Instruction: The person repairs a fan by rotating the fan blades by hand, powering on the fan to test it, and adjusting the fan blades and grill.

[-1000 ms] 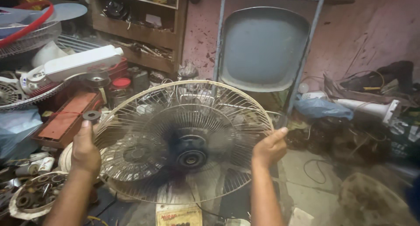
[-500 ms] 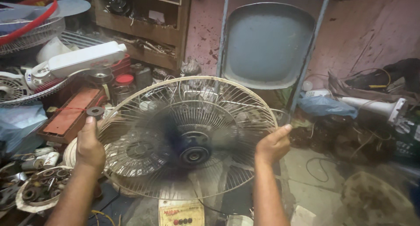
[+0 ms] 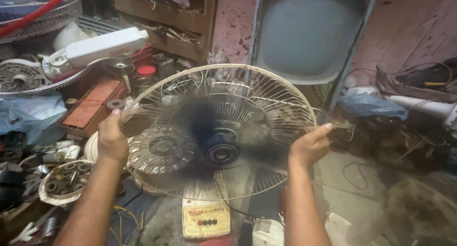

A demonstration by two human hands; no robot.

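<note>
A table fan stands in front of me with a round cream wire guard (image 3: 266, 86). Its dark blades are a blur around the hub (image 3: 221, 148), so they are spinning. My left hand (image 3: 112, 136) grips the guard's left rim. My right hand (image 3: 309, 145) holds the right rim, thumb on top. The fan's cream base with a row of push buttons (image 3: 205, 220) sits below the guard, between my forearms.
A grey folding chair (image 3: 309, 32) stands right behind the fan. Left are a wooden shelf (image 3: 166, 13), other fan guards (image 3: 28, 79), a white casing (image 3: 102, 44), a red box (image 3: 93, 103) and a bowl of small parts (image 3: 64, 182). Cables and clutter lie on the right.
The view has moved closer and slightly downward onto the fan. Both hands stay on the guard's rim, and the blades keep spinning.
</note>
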